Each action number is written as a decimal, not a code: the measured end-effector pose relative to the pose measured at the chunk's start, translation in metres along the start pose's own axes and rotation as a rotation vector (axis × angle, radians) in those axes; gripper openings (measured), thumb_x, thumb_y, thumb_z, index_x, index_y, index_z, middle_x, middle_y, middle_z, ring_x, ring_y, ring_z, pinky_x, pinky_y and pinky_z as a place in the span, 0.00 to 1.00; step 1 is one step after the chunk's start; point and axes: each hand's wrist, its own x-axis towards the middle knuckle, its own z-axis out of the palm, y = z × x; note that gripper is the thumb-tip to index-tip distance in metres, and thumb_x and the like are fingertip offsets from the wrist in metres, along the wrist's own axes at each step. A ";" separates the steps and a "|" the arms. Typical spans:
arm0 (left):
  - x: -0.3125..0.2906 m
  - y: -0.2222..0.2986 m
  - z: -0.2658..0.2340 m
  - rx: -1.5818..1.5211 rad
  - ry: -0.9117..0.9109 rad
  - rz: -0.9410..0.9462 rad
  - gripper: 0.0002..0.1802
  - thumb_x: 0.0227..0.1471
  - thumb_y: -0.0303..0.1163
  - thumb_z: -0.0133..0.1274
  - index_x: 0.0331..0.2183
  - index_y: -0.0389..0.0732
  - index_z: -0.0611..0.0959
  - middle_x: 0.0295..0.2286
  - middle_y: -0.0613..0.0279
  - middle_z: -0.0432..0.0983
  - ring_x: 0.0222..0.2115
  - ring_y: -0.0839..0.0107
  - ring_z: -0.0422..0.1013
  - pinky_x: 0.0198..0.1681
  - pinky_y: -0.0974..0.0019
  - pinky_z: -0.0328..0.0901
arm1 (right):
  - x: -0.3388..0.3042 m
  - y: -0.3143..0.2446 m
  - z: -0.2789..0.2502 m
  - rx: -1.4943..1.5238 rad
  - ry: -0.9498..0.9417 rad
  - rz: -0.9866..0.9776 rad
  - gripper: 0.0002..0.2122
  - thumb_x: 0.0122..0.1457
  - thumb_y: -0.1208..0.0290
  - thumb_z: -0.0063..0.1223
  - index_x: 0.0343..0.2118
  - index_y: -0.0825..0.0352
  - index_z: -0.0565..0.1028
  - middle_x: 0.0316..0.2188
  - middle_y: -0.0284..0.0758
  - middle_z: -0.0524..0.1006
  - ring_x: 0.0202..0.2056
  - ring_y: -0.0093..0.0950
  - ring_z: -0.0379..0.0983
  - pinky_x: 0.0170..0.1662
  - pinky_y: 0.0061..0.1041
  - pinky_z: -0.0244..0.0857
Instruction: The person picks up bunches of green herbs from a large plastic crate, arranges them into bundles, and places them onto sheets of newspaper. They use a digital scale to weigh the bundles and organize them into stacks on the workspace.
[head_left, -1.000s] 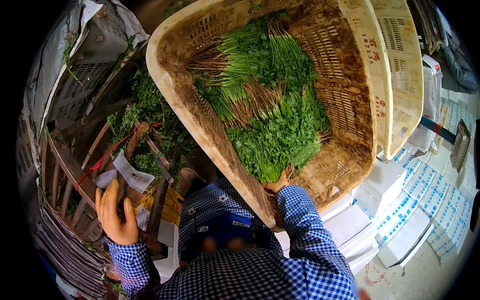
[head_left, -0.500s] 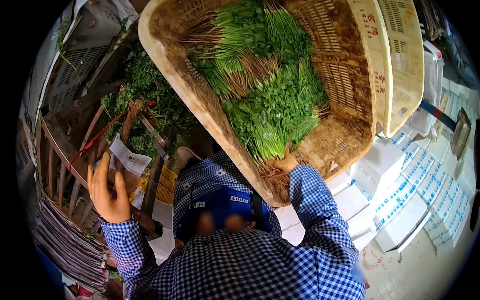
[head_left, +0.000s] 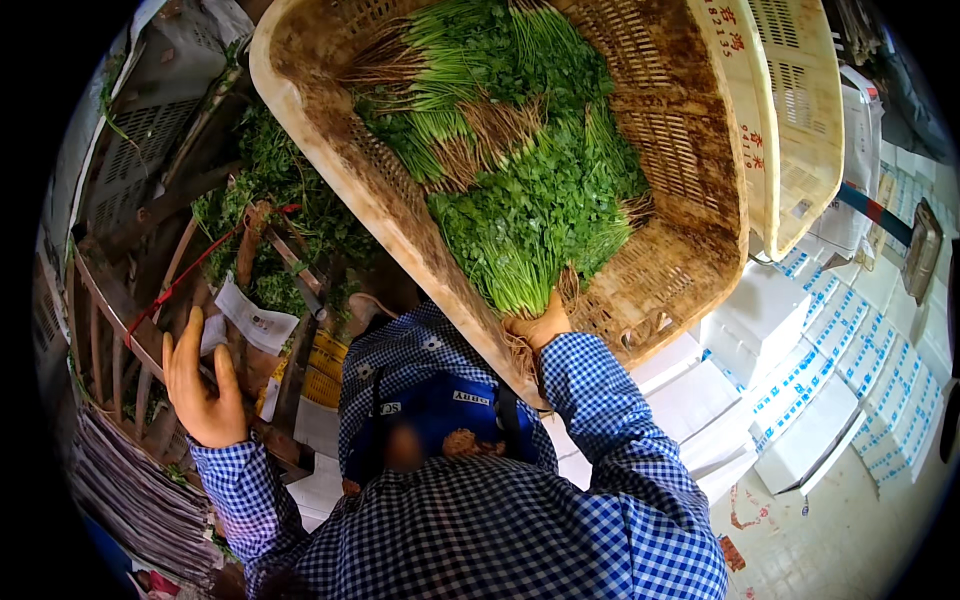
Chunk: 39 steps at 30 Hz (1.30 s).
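Note:
A large yellowish plastic basket (head_left: 690,285), stained brown, holds several bunches of green leafy herbs, apparently coriander, with pale stems and brown roots. My right hand (head_left: 541,325) reaches over its near edge and is closed round the stem end of the nearest coriander bunch (head_left: 525,262). Roots hang below that hand by the basket's corner; part of the grip is hidden. Off to the left, my left hand (head_left: 205,395) is raised and open, its fingers apart and nothing in it. It hovers near a wooden frame (head_left: 105,275) with a red cord across it.
More yellow baskets (head_left: 810,130) stand on the right, beyond the stained one. White boxes (head_left: 815,435) with blue markings cover the right side. Loose greens (head_left: 290,190) lie behind the wooden frame. A stack of folded sheets (head_left: 135,490) sits at lower left, and a paper sheet (head_left: 255,318) lies nearby.
The basket and my right hand at the bunch's root end have shifted slightly left in the view. My left hand stays raised and open, a little lower.

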 end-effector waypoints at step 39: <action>0.019 0.299 0.198 -1.503 -1.187 -1.162 0.34 0.52 0.38 0.62 0.55 0.31 0.73 0.57 0.46 0.67 0.58 0.56 0.64 0.64 0.54 0.55 | -0.009 0.000 -0.006 0.557 0.134 -0.594 0.39 0.56 0.62 0.62 0.63 0.75 0.51 0.49 0.51 0.74 0.46 0.43 0.76 0.46 0.35 0.73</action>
